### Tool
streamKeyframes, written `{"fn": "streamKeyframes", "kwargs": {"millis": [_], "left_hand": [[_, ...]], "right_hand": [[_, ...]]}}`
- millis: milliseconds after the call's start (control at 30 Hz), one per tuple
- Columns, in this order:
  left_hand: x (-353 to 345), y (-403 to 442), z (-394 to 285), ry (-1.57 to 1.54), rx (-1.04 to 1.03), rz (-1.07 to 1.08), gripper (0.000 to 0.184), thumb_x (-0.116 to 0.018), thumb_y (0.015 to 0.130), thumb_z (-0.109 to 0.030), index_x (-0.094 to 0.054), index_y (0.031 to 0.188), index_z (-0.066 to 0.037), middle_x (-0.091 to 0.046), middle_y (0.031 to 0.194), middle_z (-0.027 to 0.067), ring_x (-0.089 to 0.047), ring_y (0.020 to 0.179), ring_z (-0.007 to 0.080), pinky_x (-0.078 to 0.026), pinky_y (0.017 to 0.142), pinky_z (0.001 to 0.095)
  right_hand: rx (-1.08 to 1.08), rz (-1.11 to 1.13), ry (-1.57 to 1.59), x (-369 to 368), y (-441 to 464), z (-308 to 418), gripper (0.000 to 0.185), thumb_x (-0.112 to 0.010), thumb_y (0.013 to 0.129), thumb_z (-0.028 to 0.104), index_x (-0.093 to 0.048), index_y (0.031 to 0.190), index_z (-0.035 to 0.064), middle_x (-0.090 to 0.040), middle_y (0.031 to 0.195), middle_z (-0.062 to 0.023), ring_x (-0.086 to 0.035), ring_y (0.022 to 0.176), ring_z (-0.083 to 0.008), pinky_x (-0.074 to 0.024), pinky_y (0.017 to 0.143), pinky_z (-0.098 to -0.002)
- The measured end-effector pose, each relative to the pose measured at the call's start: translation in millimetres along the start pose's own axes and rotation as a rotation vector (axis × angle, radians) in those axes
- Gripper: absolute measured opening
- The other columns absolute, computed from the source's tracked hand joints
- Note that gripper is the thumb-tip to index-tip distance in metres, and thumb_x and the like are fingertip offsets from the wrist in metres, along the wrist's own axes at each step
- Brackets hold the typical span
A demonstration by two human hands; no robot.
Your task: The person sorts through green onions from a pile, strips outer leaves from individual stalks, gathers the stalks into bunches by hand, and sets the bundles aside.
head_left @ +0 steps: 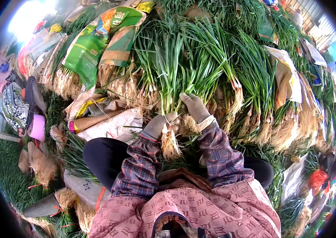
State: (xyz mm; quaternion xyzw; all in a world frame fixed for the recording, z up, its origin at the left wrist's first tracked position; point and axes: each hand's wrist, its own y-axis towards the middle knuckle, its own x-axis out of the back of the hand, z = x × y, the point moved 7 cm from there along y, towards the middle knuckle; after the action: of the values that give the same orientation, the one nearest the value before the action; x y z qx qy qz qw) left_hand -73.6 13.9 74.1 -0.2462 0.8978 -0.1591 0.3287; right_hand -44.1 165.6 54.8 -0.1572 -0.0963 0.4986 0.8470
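Note:
My left hand (162, 123), in a grey-beige glove, is closed around a bunch of green garlic (170, 75). The leaves point away from me, and the tan stringy roots (170, 146) hang below my fist toward my lap. Just right of it, my right hand (195, 108), gloved alike, has its fingers pressed together on a green stalk at the bunch's edge. Its fingertips are partly hidden among the stems. Beyond both hands lies a broad heap of green garlic (251, 75), roots facing me.
Printed plastic sacks lie on the heap, a green one (84, 55) at the left and a white one (287, 73) at the right. A folded white sack (114, 125) is near my left knee. Tied bundles (65, 200) lie at lower left. Another person's patterned sleeve (15, 105) shows at far left.

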Motion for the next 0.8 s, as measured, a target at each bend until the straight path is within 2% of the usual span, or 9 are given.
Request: {"fn": "streamKeyframes", "kwargs": {"millis": [33,100,200,333,433,533,600,700,800], "left_hand": [[3.7,-1.2,-3.3,0.127,-0.033,-0.024,0.03,-0.064,0.085,-0.037,-0.059,0.085,-0.007,-0.057,0.074,-0.0015,-0.055,0.063,0.0098,-0.041,0.053,0.023],[9.9,-3.1,-10.7,0.375,-0.094,-0.069,0.032,-0.063,0.085,-0.039,-0.062,0.084,-0.007,-0.057,0.069,-0.001,-0.054,0.061,0.009,-0.039,0.051,0.0225],[37.5,-0.1,-11.5,0.549,0.007,-0.281,0.033,-0.056,0.088,-0.041,-0.067,0.086,-0.01,-0.054,0.062,-0.0003,-0.048,0.052,0.0099,-0.037,0.049,0.0224],[78.0,18.4,0.9,0.327,-0.126,-0.338,0.033,-0.061,0.087,-0.035,-0.068,0.09,-0.003,-0.055,0.058,0.0014,-0.046,0.049,0.0086,-0.036,0.047,0.0214],[68.0,24.5,-2.3,0.158,-0.169,-0.358,0.027,-0.065,0.084,-0.025,-0.065,0.094,0.0,-0.056,0.063,0.0021,-0.051,0.053,0.0106,-0.042,0.049,0.0232],[55.4,15.8,-15.4,0.046,-0.276,-0.375,0.025,-0.066,0.083,-0.019,-0.063,0.097,0.001,-0.055,0.066,0.0019,-0.052,0.055,0.0112,-0.045,0.051,0.0247],[50.4,3.1,-45.2,-0.093,-0.438,-0.377,0.024,-0.066,0.084,-0.018,-0.062,0.098,0.001,-0.052,0.066,0.0014,-0.049,0.056,0.0108,-0.045,0.052,0.0262],[58.3,-4.3,-61.6,-0.024,-0.493,-0.423,0.024,-0.064,0.085,-0.017,-0.061,0.101,0.001,-0.054,0.067,0.0027,-0.052,0.056,0.0113,-0.048,0.053,0.0265],[42.1,-3.9,-56.5,0.004,-0.406,-0.374,0.021,-0.061,0.086,-0.015,-0.061,0.1,0.0,-0.056,0.068,0.0037,-0.055,0.057,0.012,-0.047,0.051,0.0253]], "right_hand": [[0.167,-0.149,-0.77,3.6,-15.7,33.2,0.042,-0.05,0.095,0.042,-0.063,0.086,0.0033,-0.055,0.062,0.0,-0.048,0.052,-0.012,-0.0435,0.052,-0.0262],[0.342,-0.181,-1.205,-2.1,-32.5,48.5,0.043,-0.05,0.095,0.042,-0.062,0.079,0.0034,-0.055,0.058,-0.0022,-0.051,0.051,-0.0125,-0.0443,0.05,-0.029],[0.145,-0.022,-0.388,35.4,-32.9,12.6,0.048,-0.048,0.094,0.046,-0.063,0.078,0.0032,-0.061,0.063,-0.006,-0.058,0.056,-0.0153,-0.0478,0.054,-0.0349],[-0.221,0.805,-0.921,-3.8,-88.0,-16.3,0.046,-0.049,0.094,0.039,-0.055,0.119,0.001,-0.065,0.074,-0.0075,-0.059,0.061,-0.0131,-0.0511,0.06,-0.0294],[-0.459,0.581,-0.753,-12.5,-65.6,-14.6,0.055,-0.052,0.091,0.043,-0.049,0.128,0.002,-0.068,0.086,-0.014,-0.065,0.075,-0.0209,-0.0527,0.074,-0.0369],[-0.151,0.154,-1.282,4.3,20.2,-82.1,0.05,-0.045,0.095,0.042,-0.055,0.12,0.0003,-0.068,0.087,-0.0154,-0.065,0.071,-0.0226,-0.053,0.076,-0.0384],[-0.187,-0.236,-1.117,7.4,34.8,-94.6,0.045,-0.047,0.095,0.041,-0.062,0.102,-0.0006,-0.066,0.077,-0.0118,-0.061,0.062,-0.0173,-0.0539,0.066,-0.035],[-0.207,-0.039,-0.589,15.6,20.5,-70.2,0.043,-0.055,0.092,0.037,-0.064,0.105,-0.0024,-0.068,0.085,-0.0136,-0.065,0.074,-0.0194,-0.0544,0.069,-0.0314],[-0.211,-0.066,-0.393,42.1,-25.7,18.0,0.043,-0.058,0.089,0.045,-0.064,0.105,0.005,-0.062,0.069,-0.0045,-0.053,0.052,-0.0103,-0.0485,0.05,-0.027]]}}
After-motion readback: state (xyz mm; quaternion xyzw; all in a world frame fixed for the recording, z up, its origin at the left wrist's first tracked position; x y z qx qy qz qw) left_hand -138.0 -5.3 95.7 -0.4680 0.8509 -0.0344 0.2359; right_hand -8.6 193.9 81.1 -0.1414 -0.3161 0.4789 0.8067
